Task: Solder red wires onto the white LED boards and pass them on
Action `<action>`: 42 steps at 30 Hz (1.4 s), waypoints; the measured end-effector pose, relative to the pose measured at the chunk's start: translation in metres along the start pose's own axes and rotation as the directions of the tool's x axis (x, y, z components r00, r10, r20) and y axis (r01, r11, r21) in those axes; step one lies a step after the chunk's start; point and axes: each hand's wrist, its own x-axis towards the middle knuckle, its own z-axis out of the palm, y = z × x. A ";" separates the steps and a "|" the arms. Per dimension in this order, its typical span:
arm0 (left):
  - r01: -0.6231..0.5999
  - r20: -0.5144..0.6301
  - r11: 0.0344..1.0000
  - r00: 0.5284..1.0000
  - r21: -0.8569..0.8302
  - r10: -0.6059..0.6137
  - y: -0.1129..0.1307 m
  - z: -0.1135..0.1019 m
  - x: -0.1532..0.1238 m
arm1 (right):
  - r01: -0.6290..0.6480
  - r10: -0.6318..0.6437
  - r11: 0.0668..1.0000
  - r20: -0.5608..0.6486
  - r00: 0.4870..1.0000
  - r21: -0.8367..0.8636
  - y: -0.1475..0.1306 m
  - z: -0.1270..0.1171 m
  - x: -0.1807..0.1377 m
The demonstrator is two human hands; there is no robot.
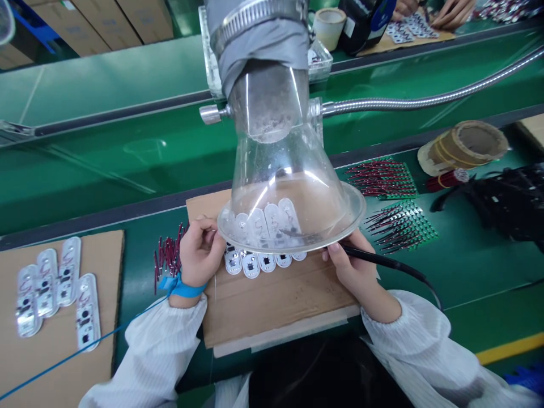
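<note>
My left hand [199,252] is closed in a pinch at the left rim of a clear funnel-shaped fume hood [289,164]; what its fingers hold, if anything, is too small to make out. A blue wrist strap [185,287] circles that wrist. At the hood's right side, my right hand [355,269] grips a soldering iron [361,254] by its black handle, tip pointing left under the hood. Between the hands, a row of white oblong circuit boards [267,262] lies on a cardboard sheet [280,300], partly seen through the clear plastic.
Dark red wires [169,252] lie left of the cardboard. More finished-looking boards [69,272] rest on another sheet at left. Wired green boards [399,224], a cardboard tube [463,147] and a black bundle [510,204] are at right. A co-worker's hands [453,12] show beyond the divider.
</note>
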 end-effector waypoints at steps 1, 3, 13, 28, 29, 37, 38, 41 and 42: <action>-0.005 -0.002 1.000 1.000 -0.001 0.005 0.000 0.000 0.000 | 0.001 -0.001 1.000 -0.001 1.000 0.003 0.000 0.000 0.000; -0.007 -0.001 1.000 1.000 -0.003 0.007 0.001 0.000 0.001 | 0.000 0.000 1.000 -0.003 1.000 0.004 0.001 0.001 0.000; -0.004 -0.003 1.000 1.000 -0.019 0.004 -0.001 0.000 -0.001 | -0.025 0.025 1.000 -0.002 1.000 0.007 0.003 -0.002 -0.002; 0.000 0.007 1.000 1.000 0.022 0.000 0.002 -0.001 0.002 | -0.013 0.013 1.000 0.009 1.000 0.011 0.002 -0.001 0.000; 0.000 0.013 1.000 1.000 0.025 0.000 0.003 -0.001 0.002 | -0.014 0.014 1.000 0.008 1.000 0.012 0.002 -0.002 0.000; 0.000 -0.008 1.000 1.000 0.004 0.000 -0.001 0.000 -0.001 | -0.019 0.020 1.000 -0.009 1.000 0.019 0.001 -0.001 0.001; 0.005 -0.014 1.000 1.000 -0.003 -0.005 -0.002 0.000 -0.002 | -0.018 0.019 1.000 -0.013 1.000 0.025 0.001 0.000 0.001; 0.018 -0.016 1.000 1.000 -0.015 -0.018 -0.004 0.000 -0.004 | -0.016 0.017 0.999 -0.018 1.000 0.037 0.000 0.000 0.001; 0.022 -0.015 1.000 1.000 -0.014 -0.022 -0.004 0.000 -0.004 | -0.018 0.019 0.999 -0.018 1.000 0.040 0.000 0.000 0.001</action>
